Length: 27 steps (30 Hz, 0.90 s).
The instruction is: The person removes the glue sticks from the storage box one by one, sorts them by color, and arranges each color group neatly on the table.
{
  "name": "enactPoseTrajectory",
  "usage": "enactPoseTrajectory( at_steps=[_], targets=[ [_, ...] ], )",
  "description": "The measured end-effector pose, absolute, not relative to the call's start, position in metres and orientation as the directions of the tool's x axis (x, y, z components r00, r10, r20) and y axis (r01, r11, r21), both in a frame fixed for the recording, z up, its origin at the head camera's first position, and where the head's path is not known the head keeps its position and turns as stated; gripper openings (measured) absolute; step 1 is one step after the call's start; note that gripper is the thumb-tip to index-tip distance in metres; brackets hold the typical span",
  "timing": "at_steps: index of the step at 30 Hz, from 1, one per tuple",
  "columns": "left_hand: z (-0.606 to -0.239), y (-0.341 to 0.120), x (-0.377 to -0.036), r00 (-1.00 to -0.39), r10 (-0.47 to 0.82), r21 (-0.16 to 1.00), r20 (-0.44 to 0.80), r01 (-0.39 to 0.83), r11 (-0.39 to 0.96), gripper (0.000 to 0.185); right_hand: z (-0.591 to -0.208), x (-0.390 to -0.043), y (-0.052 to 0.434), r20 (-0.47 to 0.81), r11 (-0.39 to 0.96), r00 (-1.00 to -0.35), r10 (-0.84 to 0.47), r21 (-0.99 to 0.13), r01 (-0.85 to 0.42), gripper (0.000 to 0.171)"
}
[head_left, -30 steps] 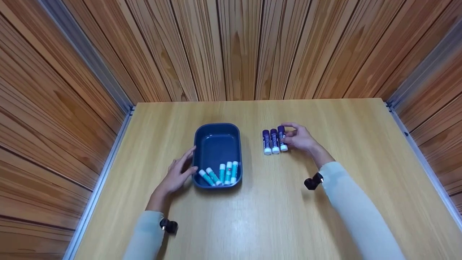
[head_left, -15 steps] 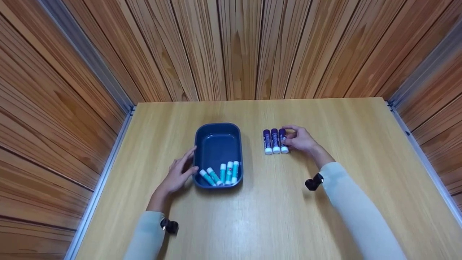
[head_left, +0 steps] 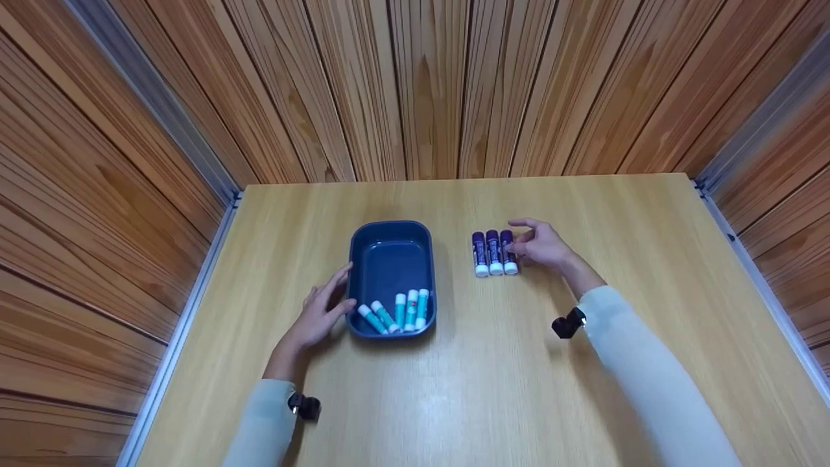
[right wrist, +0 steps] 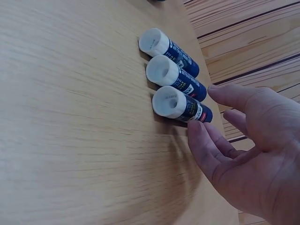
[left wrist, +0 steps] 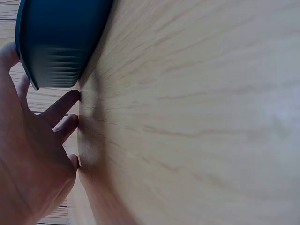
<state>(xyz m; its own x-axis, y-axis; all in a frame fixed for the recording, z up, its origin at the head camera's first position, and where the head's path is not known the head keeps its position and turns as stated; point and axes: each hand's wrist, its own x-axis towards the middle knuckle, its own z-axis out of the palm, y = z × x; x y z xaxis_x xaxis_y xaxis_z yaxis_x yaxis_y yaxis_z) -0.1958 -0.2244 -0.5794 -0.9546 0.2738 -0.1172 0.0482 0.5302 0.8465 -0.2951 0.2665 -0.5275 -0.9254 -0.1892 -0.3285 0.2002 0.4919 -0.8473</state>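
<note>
Three purple glue sticks with white ends lie side by side on the table, the left one (head_left: 480,254), the middle one (head_left: 495,252) and the right one (head_left: 508,251). My right hand (head_left: 546,246) is just right of the row, its thumb at the right glue stick (right wrist: 190,108) and its fingers spread apart, gripping nothing. My left hand (head_left: 318,314) rests against the left side of a dark blue tray (head_left: 351,285), thumb and a finger touching its rim. In the left wrist view, other fingertips (left wrist: 72,96) reach the table below the rim.
Several teal glue sticks (head_left: 410,311) with white ends lie in the near end of the tray. Wood-panelled walls (head_left: 428,91) rise behind and beside the table (head_left: 428,402). Each wrist carries a small black camera (head_left: 568,323).
The right purple glue stick has come down slightly and now lines up with the other two. My right hand's fingers have spread and lifted off it. My left hand stays put.
</note>
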Motion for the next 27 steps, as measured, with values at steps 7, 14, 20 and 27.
enactPoseTrajectory(
  at_steps=[7, 14, 20, 27],
  targets=[
    [-0.580, -0.224, -0.197, -0.957, 0.270, 0.852, -0.109, 0.051, 0.522, 0.073, -0.517, -0.295, 0.261, -0.303, 0.493, -0.930, -0.208, -0.853, 0.168, 0.070],
    [-0.580, -0.225, -0.195, -0.956, 0.274, 0.849, -0.108, 0.054, 0.525, 0.073, -0.504, -0.289, 0.249, -0.280, 0.491, -0.928, -0.247, -0.862, 0.130, 0.066],
    [-0.580, -0.225, -0.195, -0.957, 0.273, 0.849, -0.098, 0.063, 0.525, 0.073, -0.493, -0.283, 0.227, -0.223, 0.482, -0.922, -0.317, -0.875, 0.046, 0.061],
    [-0.582, -0.225, -0.195, -0.955, 0.279, 0.852, -0.105, 0.058, 0.520, 0.074, -0.493, -0.273, 0.200, -0.222, 0.491, -0.899, -0.377, -0.871, 0.009, 0.057]
  ],
)
